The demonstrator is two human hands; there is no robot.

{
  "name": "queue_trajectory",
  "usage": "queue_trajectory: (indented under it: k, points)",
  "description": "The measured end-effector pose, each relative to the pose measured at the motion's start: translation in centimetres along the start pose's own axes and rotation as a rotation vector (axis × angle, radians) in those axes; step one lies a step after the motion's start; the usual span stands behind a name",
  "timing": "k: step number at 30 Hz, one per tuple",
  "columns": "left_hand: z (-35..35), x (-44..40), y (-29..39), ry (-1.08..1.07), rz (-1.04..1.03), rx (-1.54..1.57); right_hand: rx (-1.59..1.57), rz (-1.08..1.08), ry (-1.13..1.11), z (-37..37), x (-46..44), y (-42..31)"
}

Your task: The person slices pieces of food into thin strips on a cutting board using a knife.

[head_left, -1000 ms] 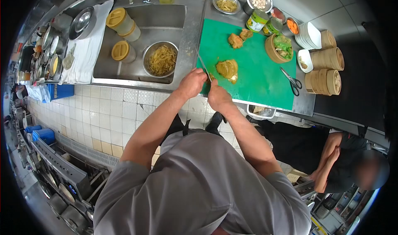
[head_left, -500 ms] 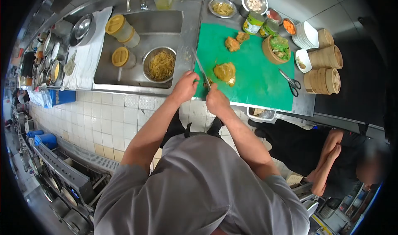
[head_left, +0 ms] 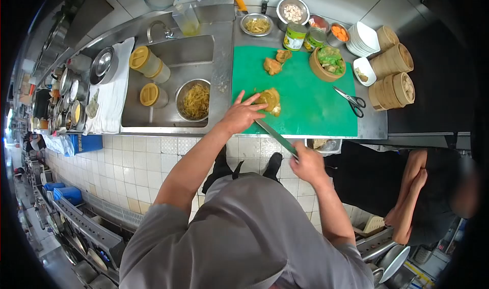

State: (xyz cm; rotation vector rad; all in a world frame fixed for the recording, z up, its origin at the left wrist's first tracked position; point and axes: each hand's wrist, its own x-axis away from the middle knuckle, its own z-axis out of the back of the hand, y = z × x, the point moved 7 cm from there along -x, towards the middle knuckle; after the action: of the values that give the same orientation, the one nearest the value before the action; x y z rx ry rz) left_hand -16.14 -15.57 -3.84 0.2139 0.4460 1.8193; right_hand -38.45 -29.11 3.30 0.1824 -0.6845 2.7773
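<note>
A yellow-brown lump that looks like cooked chicken (head_left: 274,105) lies on the green cutting board (head_left: 305,113). My left hand (head_left: 240,117) is at the lump's left side with its fingers spread, the fingertips over its edge. My right hand (head_left: 308,162) is closed around the handle of a knife (head_left: 276,137). The blade slants up and left across the board's front edge, its tip close under my left fingers. Two smaller brown pieces (head_left: 273,66) rest farther back on the board.
Scissors (head_left: 351,101) and a bamboo steamer of greens (head_left: 327,65) are on the board's right side. Cans (head_left: 294,37), bowls and plates (head_left: 364,39) line the back. Left is a sink (head_left: 168,111) with a bowl of shreds (head_left: 195,100). A person with folded arms (head_left: 410,192) stands at right.
My right hand has drawn the knife back and right, off the board's front edge. My left hand has opened and spread its fingers at the lump. The view has shifted.
</note>
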Motion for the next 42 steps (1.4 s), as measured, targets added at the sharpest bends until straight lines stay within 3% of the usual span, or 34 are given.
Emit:
queue_trajectory:
  k: [6, 8, 12, 14, 18, 20, 21, 23, 29, 35, 42]
  points:
    - [-0.9, 2.7, 0.0, 0.251, 0.148, 0.098, -0.087, -0.066, 0.023, 0.2, 7.5, 6.4]
    - [-2.7, 3.8, -1.9, 0.443, 0.406, 0.325, -0.373, -0.217, -0.046, -2.6, 7.9, 9.0]
    - [-4.4, 2.8, -0.7, 0.47, 0.495, 0.233, -0.643, -0.243, -0.072, -6.9, 7.9, 11.6]
    - [-3.9, 2.2, 0.4, 0.545, 0.526, 0.327, -0.837, -0.382, -0.112, -7.3, 7.3, 11.2]
    - [-6.2, 1.8, -0.3, 0.518, 0.538, 0.41, -0.828, -0.384, -0.127, -8.7, 6.0, 11.5]
    - [-6.0, 2.1, -0.6, 0.612, 0.618, 0.424, -0.933, -0.418, -0.178, -10.2, 5.4, 11.9]
    - [-5.9, 2.0, -0.4, 0.614, 0.621, 0.42, -0.934, -0.413, -0.181, -10.3, 5.0, 11.6]
    - [-4.4, 1.4, 1.3, 0.71, 0.496, 0.122, -1.011, -0.42, -0.225, -11.1, 4.2, 10.3]
    - [-5.2, 1.2, 0.7, 0.771, 0.641, 0.25, -1.078, -0.414, -0.277, -14.9, 1.1, 6.4]
    - [-5.9, 2.5, -0.7, 0.869, 0.661, 0.275, -1.104, -0.34, -0.28, -17.9, -1.0, 1.9]
    - [2.3, 7.1, -3.2, 1.174, 0.78, 0.282, -0.978, -0.261, -0.338, -13.1, -5.2, -4.6]
